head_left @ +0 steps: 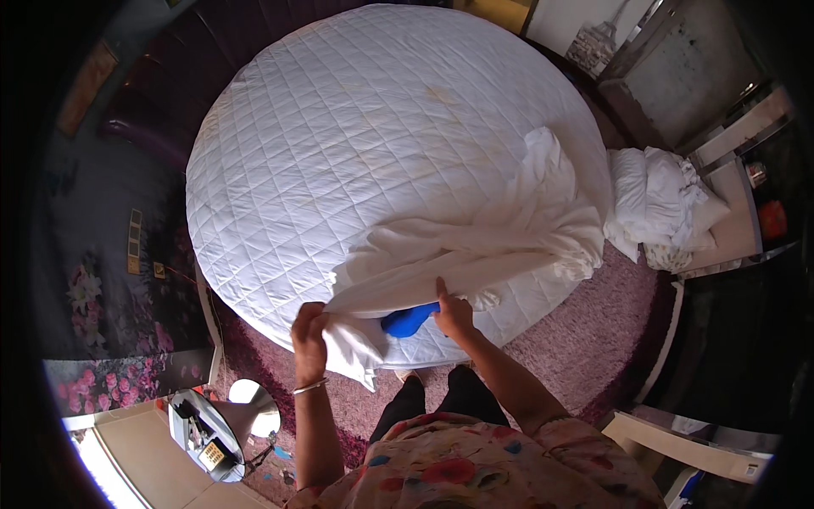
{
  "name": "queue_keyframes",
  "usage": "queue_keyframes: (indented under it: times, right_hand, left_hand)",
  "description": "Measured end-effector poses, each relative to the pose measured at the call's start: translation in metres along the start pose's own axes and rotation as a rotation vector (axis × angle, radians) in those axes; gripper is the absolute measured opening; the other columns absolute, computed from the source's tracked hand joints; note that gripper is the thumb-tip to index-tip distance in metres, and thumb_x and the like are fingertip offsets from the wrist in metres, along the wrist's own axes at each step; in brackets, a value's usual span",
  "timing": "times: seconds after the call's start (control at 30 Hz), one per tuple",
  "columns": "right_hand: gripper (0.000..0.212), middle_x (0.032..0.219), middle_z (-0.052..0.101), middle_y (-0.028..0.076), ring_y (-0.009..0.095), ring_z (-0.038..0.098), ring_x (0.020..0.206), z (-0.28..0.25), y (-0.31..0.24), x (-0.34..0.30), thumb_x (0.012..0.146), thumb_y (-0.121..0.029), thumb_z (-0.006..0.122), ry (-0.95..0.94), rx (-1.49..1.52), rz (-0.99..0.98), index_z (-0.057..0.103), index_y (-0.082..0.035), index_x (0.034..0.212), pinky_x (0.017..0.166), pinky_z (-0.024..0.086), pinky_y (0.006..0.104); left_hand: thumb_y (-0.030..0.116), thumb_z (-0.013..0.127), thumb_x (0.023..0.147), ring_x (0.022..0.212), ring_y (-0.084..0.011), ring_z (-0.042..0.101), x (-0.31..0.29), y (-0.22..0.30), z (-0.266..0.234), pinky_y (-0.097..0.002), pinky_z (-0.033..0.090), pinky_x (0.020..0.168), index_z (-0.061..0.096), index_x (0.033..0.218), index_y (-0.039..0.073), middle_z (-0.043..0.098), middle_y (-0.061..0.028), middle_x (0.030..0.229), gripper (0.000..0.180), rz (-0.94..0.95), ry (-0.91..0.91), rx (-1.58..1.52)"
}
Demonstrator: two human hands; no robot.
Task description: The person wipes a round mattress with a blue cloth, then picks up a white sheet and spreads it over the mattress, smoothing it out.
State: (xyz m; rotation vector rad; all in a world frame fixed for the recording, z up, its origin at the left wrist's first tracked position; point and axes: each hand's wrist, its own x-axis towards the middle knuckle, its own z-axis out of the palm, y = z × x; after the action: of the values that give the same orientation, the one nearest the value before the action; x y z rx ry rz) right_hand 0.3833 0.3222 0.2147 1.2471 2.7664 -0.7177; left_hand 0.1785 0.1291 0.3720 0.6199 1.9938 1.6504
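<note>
Left hand (309, 334) grips the white sheet (475, 248); right hand (455, 316) clutches blue cloth (407, 321). Pulling evenly should limit creases.

Mattress (339, 144) open beyond, sheet (475, 244) obstructing, underneath unclear

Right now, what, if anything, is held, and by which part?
Left hand: white sheet, by its left edge. Right hand: apparently blue item, by its right end.

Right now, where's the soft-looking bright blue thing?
In the head view, below centre, the soft-looking bright blue thing is just left of the right hand, beside the rumpled white fabric sheet.
</note>
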Motion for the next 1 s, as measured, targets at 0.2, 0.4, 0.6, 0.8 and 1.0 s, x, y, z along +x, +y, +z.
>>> queue_keyframes:
  times: [0.2,0.4,0.6,0.8,1.0]
  right_hand:
    - [0.03,0.091,0.066,0.014,0.034,0.063,0.086,-0.058,0.012,0.006,0.069,-0.015,0.069,0.21,0.058,-0.026,0.062,-0.008,0.097,0.078,0.049,0.0455]
    - [0.032,0.094,0.065,0.014,0.034,0.061,0.088,-0.202,-0.07,0.076,0.068,-0.008,0.068,0.657,0.082,-0.287,0.06,-0.006,0.099,0.078,0.047,0.0439]
    - [0.034,0.097,0.066,0.013,0.032,0.061,0.093,-0.221,-0.143,0.132,0.068,-0.005,0.069,0.731,0.178,-0.526,0.062,-0.006,0.101,0.082,0.045,0.0421]
    - [0.039,0.108,0.067,0.009,0.03,0.062,0.097,-0.229,-0.164,0.224,0.076,-0.008,0.063,0.759,0.17,-0.405,0.061,-0.011,0.115,0.085,0.045,0.0421]
    - [0.055,0.108,0.066,0.015,0.034,0.064,0.093,-0.141,-0.178,0.208,0.077,-0.01,0.064,0.425,0.086,-0.432,0.054,-0.019,0.13,0.085,0.049,0.0437]
  left_hand:
    - [0.005,0.051,0.085,0.078,-0.0121,0.048,0.01,0.027,-0.044,-0.0244,0.039,0.075,0.058,0.083,0.002,0.057,-0.0014,0.083,0.007,0.027,0.255,-0.244]
    - [0.008,0.053,0.086,0.07,-0.0102,0.043,0.022,0.009,-0.066,-0.0247,0.037,0.066,0.056,0.081,0.001,0.051,0.0003,0.075,0.009,0.084,0.37,-0.055]
    - [0.008,0.052,0.087,0.067,-0.0121,0.044,0.03,-0.025,-0.091,-0.0279,0.039,0.062,0.055,0.081,-0.001,0.051,-0.0047,0.07,0.01,0.101,0.455,0.167]
    - [0.006,0.05,0.093,0.07,-0.0134,0.051,0.097,-0.004,-0.074,-0.0268,0.043,0.062,0.055,0.09,0.002,0.055,-0.0043,0.075,0.007,0.135,0.491,-0.095]
    - [0.002,0.056,0.092,0.108,-0.0254,0.056,0.101,-0.061,-0.014,-0.0333,0.047,0.089,0.039,0.137,0.007,0.054,-0.021,0.126,0.049,0.155,0.23,0.107]
